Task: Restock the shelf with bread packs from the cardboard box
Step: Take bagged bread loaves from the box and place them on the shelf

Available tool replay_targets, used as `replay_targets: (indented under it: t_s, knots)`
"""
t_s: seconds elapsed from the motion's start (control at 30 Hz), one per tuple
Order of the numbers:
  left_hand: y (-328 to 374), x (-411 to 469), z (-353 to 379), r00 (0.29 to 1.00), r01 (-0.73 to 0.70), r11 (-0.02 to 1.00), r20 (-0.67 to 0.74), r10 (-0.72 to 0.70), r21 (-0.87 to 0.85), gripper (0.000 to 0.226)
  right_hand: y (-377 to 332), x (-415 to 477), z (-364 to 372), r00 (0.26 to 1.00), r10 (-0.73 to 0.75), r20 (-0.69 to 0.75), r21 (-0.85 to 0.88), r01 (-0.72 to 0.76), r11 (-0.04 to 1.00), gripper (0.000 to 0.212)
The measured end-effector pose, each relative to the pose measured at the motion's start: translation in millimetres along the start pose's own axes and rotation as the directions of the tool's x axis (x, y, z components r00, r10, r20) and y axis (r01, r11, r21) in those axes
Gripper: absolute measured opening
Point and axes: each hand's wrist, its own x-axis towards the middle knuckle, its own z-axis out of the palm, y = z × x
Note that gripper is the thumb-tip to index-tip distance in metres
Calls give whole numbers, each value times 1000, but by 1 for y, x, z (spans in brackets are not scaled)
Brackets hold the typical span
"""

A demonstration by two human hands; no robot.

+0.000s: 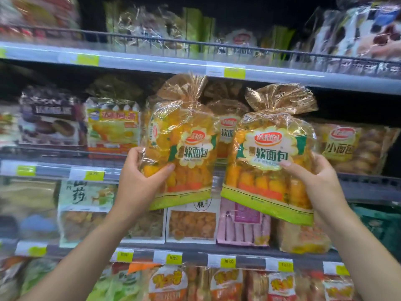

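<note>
Bread packs in clear film with yellow-green labels are held up in front of the store shelves, one in each hand. The left bread pack (184, 144) is gripped at its lower left edge by the left hand (138, 183): the thumb is pressed on the front film and the fingers (136, 153) are curled round the side. The right bread pack (271, 161) is gripped at its lower right edge by the right hand (319, 181) in the same way, and is tilted so that its bottom edge slopes down to the right. Both packs are carried with their gathered, tied tops upward, just below the upper shelf (162, 64). Their lower edges hang past the front rail of the middle shelf (65, 168). The two packs are just beside each other; whether they touch cannot be told. Between them, a matching pack (227, 131) is seen standing on the middle shelf, and a small-bread pack (347, 146) stands to its right. Yellow price tags (227, 261) are fixed along the lower rail.
</note>
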Motion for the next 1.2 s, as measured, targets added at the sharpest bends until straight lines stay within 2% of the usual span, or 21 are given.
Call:
replay_targets:
  t_s: [0.1,0.17,0.2,0.3,0.33,0.43,0.53,0.6,0.67,0.7,0.8,0.9,1.0,1.1,1.2]
  knots:
    - [-4,0,-14,999,13,1000,-44,-13,9,47,3,15,18,997,50,62,97,-56,994,68]
    - [-6,-1,-23,997,18,1000,-71,-17,15,44,3,27,33,990,107,88,148,-119,982,81]
    - [-8,0,-28,996,20,1000,-86,-20,9,43,3,33,39,984,137,112,167,-155,974,80]
    - [-11,0,-40,991,49,998,-126,-52,-25,40,0,53,56,968,165,191,217,-206,954,36]
    - [-11,-1,-43,990,50,998,-130,-54,-34,39,-2,60,61,963,179,201,236,-225,945,30]
    - [-14,-2,-55,988,72,996,-132,-79,-59,40,-10,79,77,933,214,291,297,-301,906,36]
    - [-16,-4,-65,989,71,995,-124,-79,-70,42,-11,100,84,932,204,299,303,-295,906,39]
    - [-17,-5,-69,989,69,996,-127,-77,-64,42,-12,111,88,946,187,265,259,-257,931,53]
    - [-19,-6,-73,989,73,995,-124,-80,-62,39,-5,122,89,955,177,236,254,-237,938,79]
    - [-20,-6,-75,989,76,995,-124,-82,-58,38,-2,126,90,961,161,227,249,-217,944,80]
    - [-24,-6,-78,990,80,996,-116,-84,-42,36,1,123,99,981,99,168,140,-123,982,63]
    - [-26,-7,-81,991,76,997,-107,-77,-19,36,12,125,103,994,48,100,59,-54,997,59]
    - [-30,-6,-83,992,70,998,-106,-70,-3,34,22,126,103,999,-22,43,-123,27,992,60]
    - [-31,-6,-82,993,65,998,-100,-66,-5,34,23,130,101,991,-132,-37,-380,108,919,74]
    - [-33,-4,-78,993,55,998,-99,-57,-20,34,21,130,103,978,-198,-58,-538,136,832,76]
